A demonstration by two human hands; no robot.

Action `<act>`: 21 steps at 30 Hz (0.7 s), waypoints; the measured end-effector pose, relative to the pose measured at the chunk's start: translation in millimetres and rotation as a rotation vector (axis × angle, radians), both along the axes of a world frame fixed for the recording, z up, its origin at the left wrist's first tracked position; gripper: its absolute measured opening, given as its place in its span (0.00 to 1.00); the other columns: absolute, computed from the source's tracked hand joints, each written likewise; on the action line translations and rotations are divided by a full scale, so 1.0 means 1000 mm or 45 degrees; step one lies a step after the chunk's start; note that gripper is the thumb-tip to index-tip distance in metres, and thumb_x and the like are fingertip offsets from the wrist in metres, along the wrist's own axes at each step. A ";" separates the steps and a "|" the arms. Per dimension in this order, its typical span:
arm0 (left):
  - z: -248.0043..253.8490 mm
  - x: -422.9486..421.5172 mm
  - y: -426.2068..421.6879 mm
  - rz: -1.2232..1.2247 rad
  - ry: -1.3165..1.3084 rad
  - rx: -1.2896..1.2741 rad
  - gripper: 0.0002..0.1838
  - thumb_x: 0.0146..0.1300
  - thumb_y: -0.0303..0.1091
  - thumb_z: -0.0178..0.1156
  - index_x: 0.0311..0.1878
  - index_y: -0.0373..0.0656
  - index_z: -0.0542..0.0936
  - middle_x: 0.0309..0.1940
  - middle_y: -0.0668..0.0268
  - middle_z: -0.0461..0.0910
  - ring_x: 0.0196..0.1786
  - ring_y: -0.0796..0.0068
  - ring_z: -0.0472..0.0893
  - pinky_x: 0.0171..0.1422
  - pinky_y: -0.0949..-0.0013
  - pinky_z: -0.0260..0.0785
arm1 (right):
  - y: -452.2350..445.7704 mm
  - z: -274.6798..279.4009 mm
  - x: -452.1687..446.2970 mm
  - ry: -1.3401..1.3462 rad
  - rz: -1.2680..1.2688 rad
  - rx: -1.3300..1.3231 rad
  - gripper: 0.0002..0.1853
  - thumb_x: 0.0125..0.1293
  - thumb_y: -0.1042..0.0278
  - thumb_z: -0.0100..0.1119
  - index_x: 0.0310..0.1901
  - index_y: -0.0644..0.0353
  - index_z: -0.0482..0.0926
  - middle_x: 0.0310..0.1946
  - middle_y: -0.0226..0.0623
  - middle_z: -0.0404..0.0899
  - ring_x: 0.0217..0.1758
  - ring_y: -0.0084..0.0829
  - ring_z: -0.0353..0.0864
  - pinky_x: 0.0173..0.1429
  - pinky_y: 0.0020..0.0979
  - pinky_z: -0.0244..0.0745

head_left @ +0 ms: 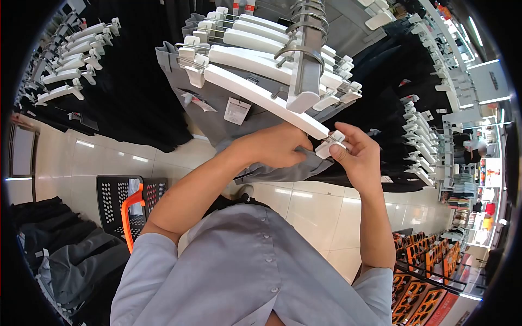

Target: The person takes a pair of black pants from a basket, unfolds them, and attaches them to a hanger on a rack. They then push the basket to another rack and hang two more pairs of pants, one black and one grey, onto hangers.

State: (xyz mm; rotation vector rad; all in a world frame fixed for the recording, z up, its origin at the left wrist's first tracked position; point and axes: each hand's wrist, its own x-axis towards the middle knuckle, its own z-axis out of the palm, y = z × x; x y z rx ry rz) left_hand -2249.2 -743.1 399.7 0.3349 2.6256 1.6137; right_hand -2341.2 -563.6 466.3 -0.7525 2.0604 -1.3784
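A white clip hanger (261,100) hangs at the front of a metal rail (305,70), slanting down to the right. Grey trousers (187,89) hang from it, clipped at the left end and bearing a white price tag (237,111). My right hand (356,157) pinches the white clip (329,145) at the hanger's right end between thumb and fingers. Just left of that clip, my left hand (277,145) is closed on the grey cloth, its fingertips partly hidden. Whether the right clip still bites the cloth cannot be made out.
More white hangers (255,38) with grey trousers crowd the rail behind. Black trousers hang on racks at left (130,92) and right (380,114). A black shopping basket (111,204) with an orange handle (126,217) stands at lower left. Eyewear displays (424,261) stand lower right.
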 end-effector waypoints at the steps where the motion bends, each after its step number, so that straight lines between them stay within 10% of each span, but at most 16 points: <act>1: 0.002 0.001 -0.001 -0.005 -0.026 -0.021 0.17 0.51 0.31 0.59 0.44 0.33 0.81 0.33 0.50 0.80 0.35 0.59 0.80 0.40 0.63 0.70 | 0.002 -0.001 -0.002 -0.007 0.003 0.059 0.19 0.59 0.74 0.65 0.50 0.72 0.74 0.38 0.37 0.80 0.41 0.23 0.79 0.46 0.23 0.74; 21: -0.015 -0.004 -0.002 0.033 -0.010 0.135 0.19 0.54 0.35 0.59 0.50 0.45 0.81 0.41 0.56 0.81 0.42 0.62 0.80 0.48 0.64 0.70 | -0.002 -0.017 0.002 0.212 0.080 -0.201 0.09 0.61 0.74 0.63 0.39 0.69 0.77 0.32 0.33 0.79 0.34 0.18 0.75 0.39 0.21 0.71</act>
